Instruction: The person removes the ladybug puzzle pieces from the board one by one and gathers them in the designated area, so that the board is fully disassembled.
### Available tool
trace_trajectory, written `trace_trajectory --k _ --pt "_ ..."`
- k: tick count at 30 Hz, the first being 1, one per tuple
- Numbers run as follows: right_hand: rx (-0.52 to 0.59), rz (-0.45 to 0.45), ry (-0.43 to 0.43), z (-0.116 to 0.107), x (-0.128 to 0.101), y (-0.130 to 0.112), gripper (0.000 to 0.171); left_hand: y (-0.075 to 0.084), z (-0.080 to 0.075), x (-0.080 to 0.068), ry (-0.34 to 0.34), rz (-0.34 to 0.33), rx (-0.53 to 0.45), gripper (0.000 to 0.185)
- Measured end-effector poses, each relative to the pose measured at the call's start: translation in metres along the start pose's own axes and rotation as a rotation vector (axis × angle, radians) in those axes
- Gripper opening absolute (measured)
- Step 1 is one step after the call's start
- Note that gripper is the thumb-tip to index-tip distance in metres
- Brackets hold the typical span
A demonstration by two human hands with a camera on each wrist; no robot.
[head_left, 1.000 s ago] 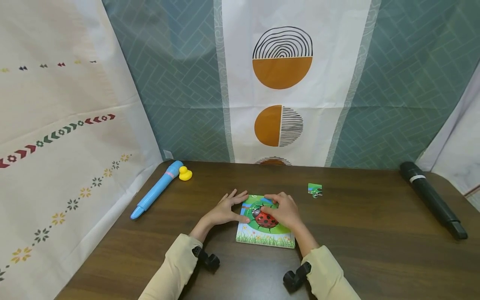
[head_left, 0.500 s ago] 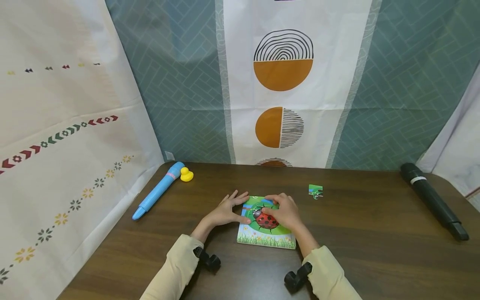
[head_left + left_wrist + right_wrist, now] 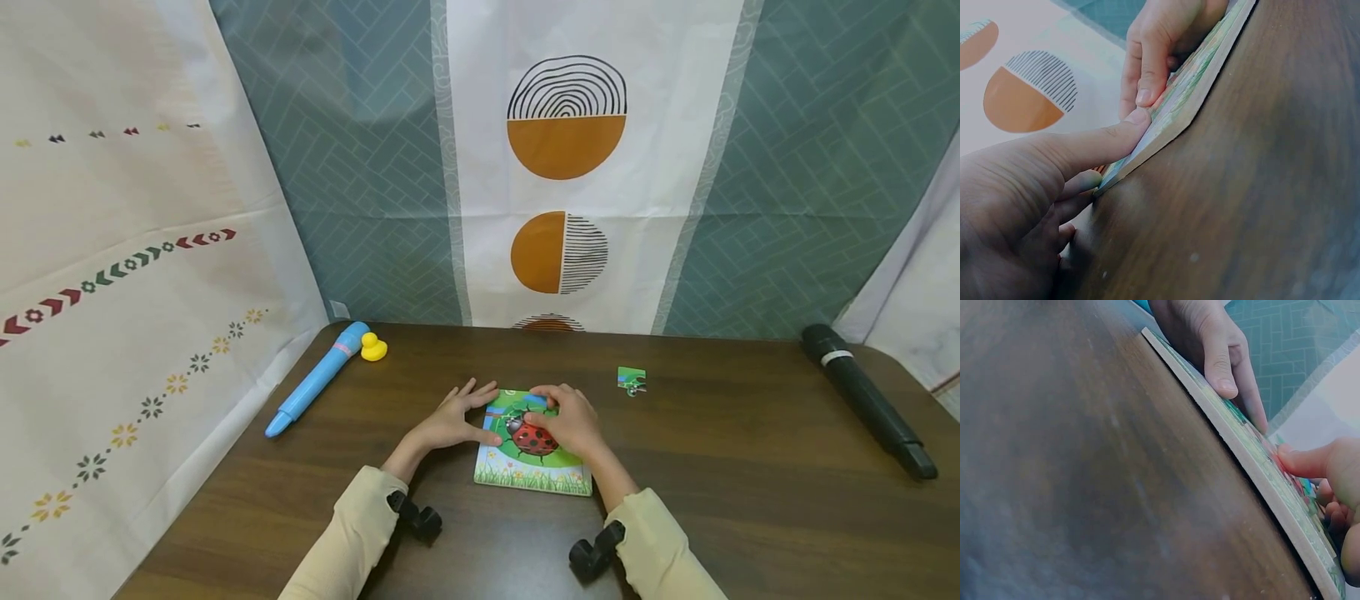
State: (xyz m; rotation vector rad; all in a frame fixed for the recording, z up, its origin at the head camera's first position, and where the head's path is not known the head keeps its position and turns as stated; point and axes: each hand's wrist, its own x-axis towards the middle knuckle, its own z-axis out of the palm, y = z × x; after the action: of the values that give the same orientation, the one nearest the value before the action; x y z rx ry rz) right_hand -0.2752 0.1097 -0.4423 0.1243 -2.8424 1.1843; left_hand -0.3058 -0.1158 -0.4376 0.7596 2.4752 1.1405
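Well inside the far edge of the tabletop (image 3: 720, 492), my spread left hand (image 3: 450, 421) touches the ladybug puzzle (image 3: 531, 460); my bent right hand (image 3: 573, 425), hold unclear, seems mid-fitting, wanting level pressure next.

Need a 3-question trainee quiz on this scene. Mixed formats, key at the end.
1. True or false: the left hand and the right hand both touch the ladybug board.

2. Multiple choice: the yellow duck is right beside which thing?
A) black microphone
B) ladybug board
C) blue stick-shaped thing

3. Fill in: on the table, the small loose piece lies to the ____ of the board, as the person sees it.

Key: 1 true; 2 C; 3 right.
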Motion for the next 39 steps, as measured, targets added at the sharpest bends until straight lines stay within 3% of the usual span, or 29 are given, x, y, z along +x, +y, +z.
trace_trajectory --k 39 --pt "0.057 -0.003 -0.001 -0.0013 -0.0017 0.0009 0.046 -0.0019 -0.0011 0.0012 0.0 0.005 -0.004 0.083"
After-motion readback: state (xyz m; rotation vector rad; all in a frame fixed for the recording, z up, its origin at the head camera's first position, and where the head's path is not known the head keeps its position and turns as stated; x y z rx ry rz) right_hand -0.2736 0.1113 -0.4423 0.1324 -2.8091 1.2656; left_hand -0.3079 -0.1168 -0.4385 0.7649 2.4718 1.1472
